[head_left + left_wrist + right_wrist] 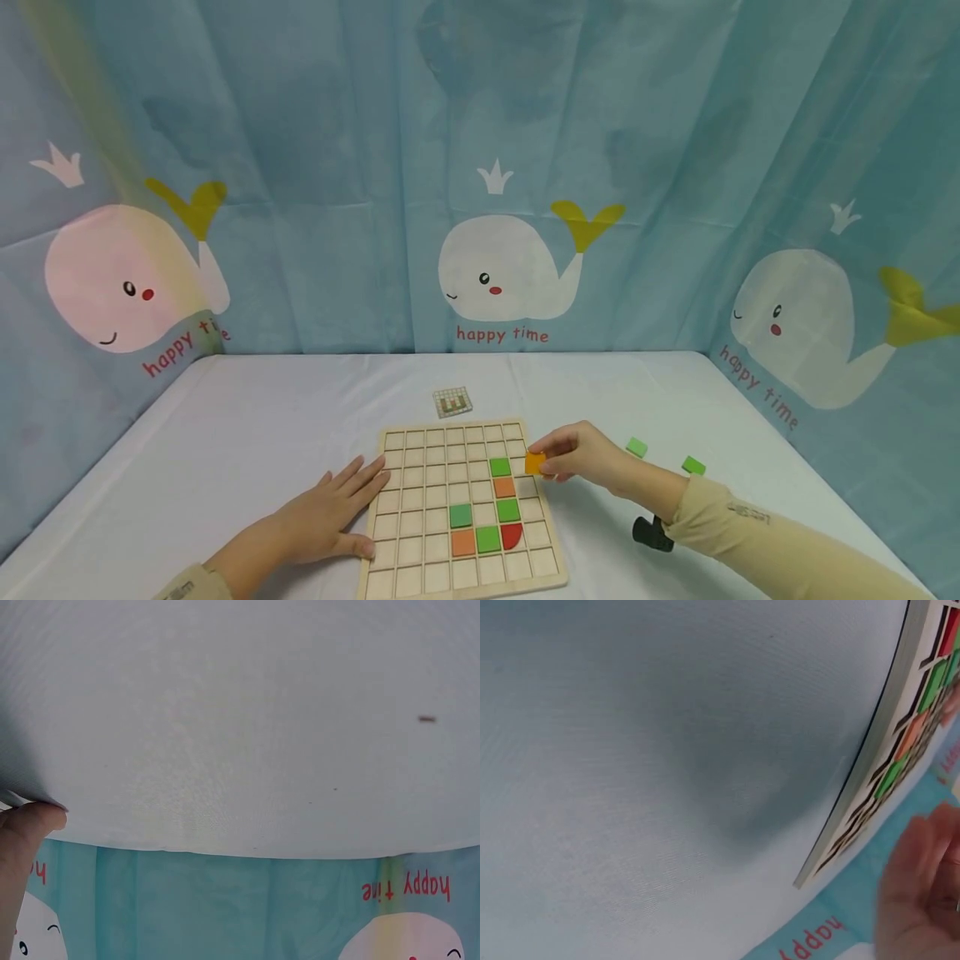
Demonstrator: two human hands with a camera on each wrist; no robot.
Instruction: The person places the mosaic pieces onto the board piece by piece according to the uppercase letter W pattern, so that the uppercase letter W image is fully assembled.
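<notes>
A wooden grid board (397, 575) lies on the white table, with several coloured tiles in its squares: green (499, 467), orange (462, 543) and a red rounded tile (512, 535). My right hand (581, 457) pinches an orange-yellow square tile (534, 463) over the board's right edge. In the right wrist view the right hand (922, 885) shows at the lower right, the tile hidden. My left hand (330, 512) rests with spread fingers on the board's left edge. Only a fingertip of the left hand (26, 832) appears in the left wrist view.
A small pattern card (452, 402) lies behind the board. Two loose green tiles (637, 447) lie beyond the right forearm. A black object (652, 534) is partly under the right sleeve. A blue whale-print curtain (322, 283) hangs around the table.
</notes>
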